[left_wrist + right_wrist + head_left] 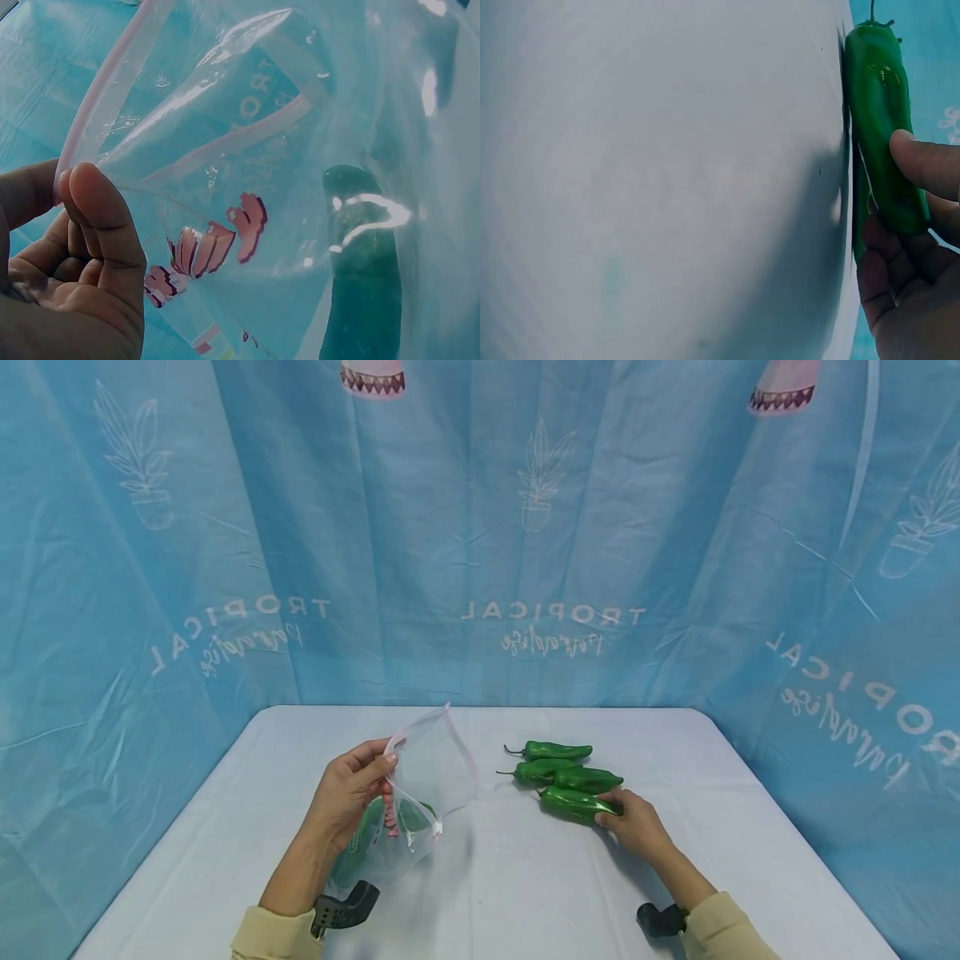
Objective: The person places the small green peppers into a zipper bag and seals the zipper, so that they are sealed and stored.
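My left hand (351, 789) pinches the rim of a clear zip bag (442, 760) between thumb and fingers, and the bag's mouth gapes. Pink print and a slider show on the bag. Inside it lies something long and green, which looks like a green pepper (361, 270) through the plastic. Over on the right, my right hand (637, 820) grips a green pepper (881, 112) near its tip, thumb on one side and fingers on the other. Its stem points away from the hand. In the head view this pepper (572, 805) is nearest to me among the peppers.
Several more green peppers (558, 750) lie close together just beyond the right hand. A white cloth covers the table (517, 877). Blue printed curtains (420, 568) hang behind the table and along both sides.
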A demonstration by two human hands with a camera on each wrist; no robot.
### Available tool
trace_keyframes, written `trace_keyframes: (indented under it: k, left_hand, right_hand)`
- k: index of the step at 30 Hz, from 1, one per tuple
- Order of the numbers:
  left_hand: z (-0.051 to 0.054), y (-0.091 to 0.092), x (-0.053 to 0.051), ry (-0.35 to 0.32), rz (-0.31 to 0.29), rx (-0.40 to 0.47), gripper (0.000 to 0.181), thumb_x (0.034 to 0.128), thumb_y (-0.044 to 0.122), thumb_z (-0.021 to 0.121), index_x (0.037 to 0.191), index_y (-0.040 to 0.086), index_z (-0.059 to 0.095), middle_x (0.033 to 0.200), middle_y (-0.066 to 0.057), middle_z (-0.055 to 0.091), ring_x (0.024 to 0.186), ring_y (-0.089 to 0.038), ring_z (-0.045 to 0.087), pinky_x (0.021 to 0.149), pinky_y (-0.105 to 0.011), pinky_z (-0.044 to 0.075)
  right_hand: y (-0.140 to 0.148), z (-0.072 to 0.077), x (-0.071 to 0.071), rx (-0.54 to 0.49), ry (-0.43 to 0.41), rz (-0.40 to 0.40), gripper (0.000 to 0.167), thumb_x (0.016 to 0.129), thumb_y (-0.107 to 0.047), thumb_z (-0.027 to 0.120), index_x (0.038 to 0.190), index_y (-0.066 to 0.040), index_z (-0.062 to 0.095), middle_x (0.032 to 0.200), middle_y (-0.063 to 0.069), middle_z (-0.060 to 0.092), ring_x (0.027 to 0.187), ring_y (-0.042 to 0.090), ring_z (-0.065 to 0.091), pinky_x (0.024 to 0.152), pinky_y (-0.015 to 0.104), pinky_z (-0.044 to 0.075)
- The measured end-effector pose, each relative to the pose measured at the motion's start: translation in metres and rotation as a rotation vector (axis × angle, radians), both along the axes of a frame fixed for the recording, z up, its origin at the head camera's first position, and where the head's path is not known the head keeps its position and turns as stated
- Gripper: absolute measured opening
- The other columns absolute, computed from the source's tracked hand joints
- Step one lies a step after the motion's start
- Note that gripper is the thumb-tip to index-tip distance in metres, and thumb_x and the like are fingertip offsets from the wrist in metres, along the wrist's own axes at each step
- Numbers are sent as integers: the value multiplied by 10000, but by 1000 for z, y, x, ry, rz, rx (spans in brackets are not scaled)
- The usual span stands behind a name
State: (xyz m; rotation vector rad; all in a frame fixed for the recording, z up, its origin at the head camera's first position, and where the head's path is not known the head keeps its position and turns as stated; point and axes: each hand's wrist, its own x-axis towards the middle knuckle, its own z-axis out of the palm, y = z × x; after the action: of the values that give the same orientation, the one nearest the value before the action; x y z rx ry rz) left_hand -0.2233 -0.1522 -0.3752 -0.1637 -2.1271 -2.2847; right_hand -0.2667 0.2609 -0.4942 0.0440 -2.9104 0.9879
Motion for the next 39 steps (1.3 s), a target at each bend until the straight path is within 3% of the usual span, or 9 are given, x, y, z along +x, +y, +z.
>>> trace_keyframes:
  k: [16,28,39]
  left_hand:
    - [-2,0,0,1,5,-18,452,911,236,623,1249,-42,514,831,61,586,645,-71,532,664,-205,518]
    - [-2,-1,-1,13,-6,-8,444,919,229,613,1242,-56,507,816,57,571,625,-65,533,628,-197,524]
    - [-1,-1,-1,16,-12,-7,459,916,234,617,1245,-64,502,829,42,580,621,-67,534,634,-203,523]
  right_hand:
    - [-3,10,7,-41,47,3,348,856,-203,677,1173,-71,621,1154,125,624,1046,260,586,848,444,482]
    - [-14,32,18,-126,95,31,355,856,-227,688,1179,-100,612,1116,92,642,941,181,581,742,289,480]
    - [-29,56,31,-193,132,67,348,848,-184,694,1178,-116,609,1050,74,648,851,150,560,674,238,481]
